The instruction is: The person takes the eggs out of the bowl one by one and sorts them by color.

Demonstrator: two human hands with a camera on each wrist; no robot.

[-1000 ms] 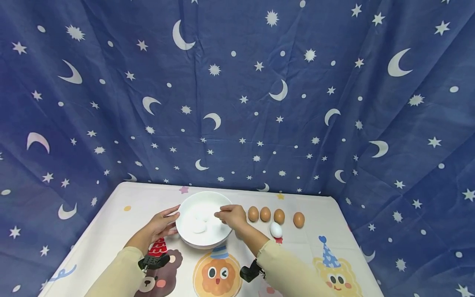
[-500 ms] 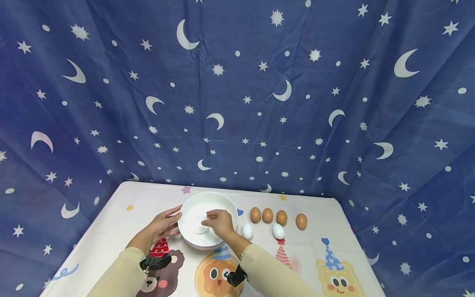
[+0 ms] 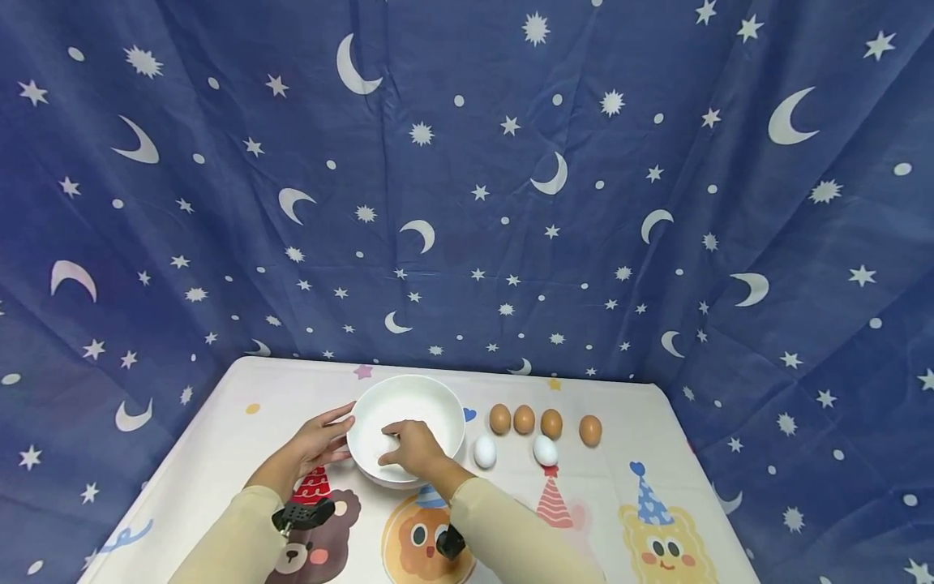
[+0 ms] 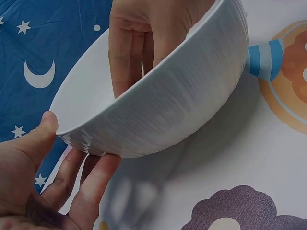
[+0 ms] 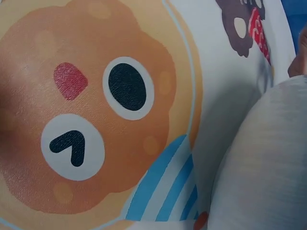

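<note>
White bowl [image 3: 430,396] sits on the worktop [image 3: 292,385] just right of the left hand [image 3: 317,442], which clamps its left edge, thumb at the rim and fingers beneath. Inside the bowl is the right hand [image 3: 417,451], thumb and forefinger apart, fingertips hidden by the wall in the left wrist view; against the washed-out interior I cannot tell whether it holds anything. Right of that hand lie two white eggs [image 3: 485,452] and, farther back, four brown eggs [image 3: 523,419].
</note>
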